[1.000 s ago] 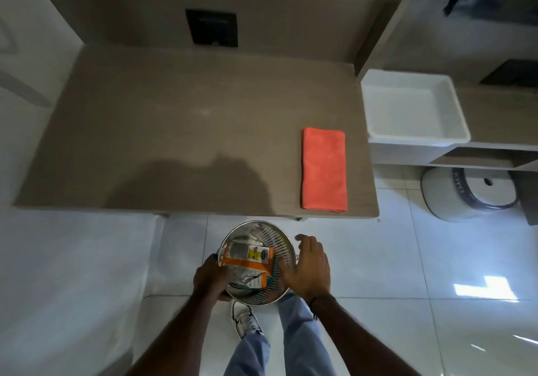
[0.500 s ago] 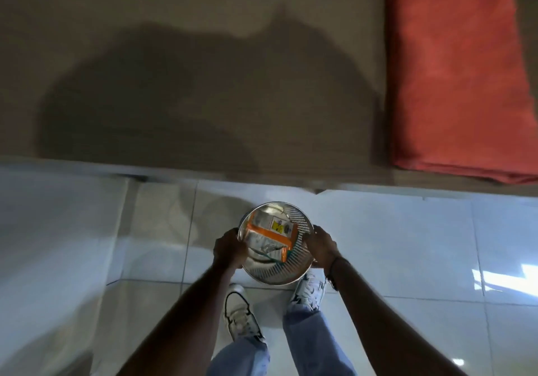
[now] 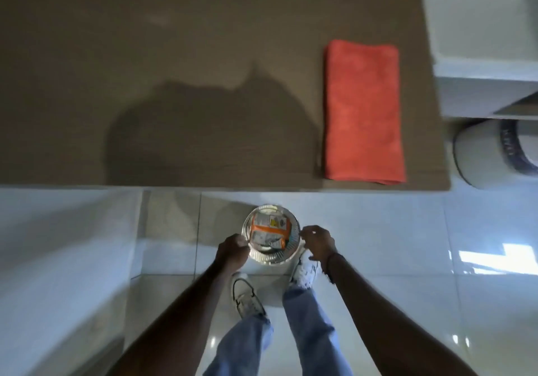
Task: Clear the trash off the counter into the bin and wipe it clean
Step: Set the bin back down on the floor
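Observation:
A round metal bin (image 3: 294,230) is low over the tiled floor, just in front of the counter's edge. Orange and white packaging (image 3: 269,229) lies inside it. My left hand (image 3: 233,252) grips the bin's left rim and my right hand (image 3: 318,243) grips its right rim. A folded orange cloth (image 3: 363,110) lies flat on the brown counter (image 3: 174,55), near its right front corner. I see no trash on the counter top.
A white basin (image 3: 477,26) sits to the right of the counter. Below it stands a round white container (image 3: 477,154) on the floor. My feet in white shoes (image 3: 246,294) are right behind the bin.
The bin with the packaging has gone lower toward the floor, both hands still on its rim. The view has pulled back and the basin and floor container show again.

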`<act>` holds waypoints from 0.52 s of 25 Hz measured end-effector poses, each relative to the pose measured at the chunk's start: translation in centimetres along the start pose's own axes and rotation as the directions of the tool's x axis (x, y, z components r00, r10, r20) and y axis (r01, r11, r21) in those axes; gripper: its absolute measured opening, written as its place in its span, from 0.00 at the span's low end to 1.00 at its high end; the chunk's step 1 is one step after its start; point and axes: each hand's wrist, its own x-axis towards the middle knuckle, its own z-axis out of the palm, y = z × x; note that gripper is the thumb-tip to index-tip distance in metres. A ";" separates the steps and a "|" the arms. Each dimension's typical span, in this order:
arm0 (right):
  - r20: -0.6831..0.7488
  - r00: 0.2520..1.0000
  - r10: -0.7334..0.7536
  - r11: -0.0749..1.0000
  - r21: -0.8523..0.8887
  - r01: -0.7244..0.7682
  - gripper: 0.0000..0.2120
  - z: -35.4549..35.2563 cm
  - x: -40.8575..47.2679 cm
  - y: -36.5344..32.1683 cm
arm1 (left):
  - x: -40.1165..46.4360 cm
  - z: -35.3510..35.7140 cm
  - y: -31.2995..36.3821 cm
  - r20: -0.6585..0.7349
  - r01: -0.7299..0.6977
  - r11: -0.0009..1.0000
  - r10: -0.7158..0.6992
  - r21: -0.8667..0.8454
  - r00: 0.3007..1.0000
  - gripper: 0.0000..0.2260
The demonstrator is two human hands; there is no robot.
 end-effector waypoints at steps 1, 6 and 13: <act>0.016 1.000 0.002 1.000 0.023 -0.002 0.12 -1.0 -3.4 -0.9 | -3.5 -1.2 1.5 0.008 -0.033 0.999 0.033 -0.015 0.999 0.14; 0.047 0.995 -0.087 0.996 0.032 0.085 0.07 -6.0 -18.1 -5.7 | -17.7 -6.7 9.2 0.065 -0.153 0.939 0.181 -0.307 0.981 0.08; -0.471 0.719 -0.511 0.850 -0.156 0.502 0.16 -12.4 -26.1 -10.5 | -24.9 -11.1 20.3 -0.123 -0.445 0.818 0.432 -0.364 0.894 0.09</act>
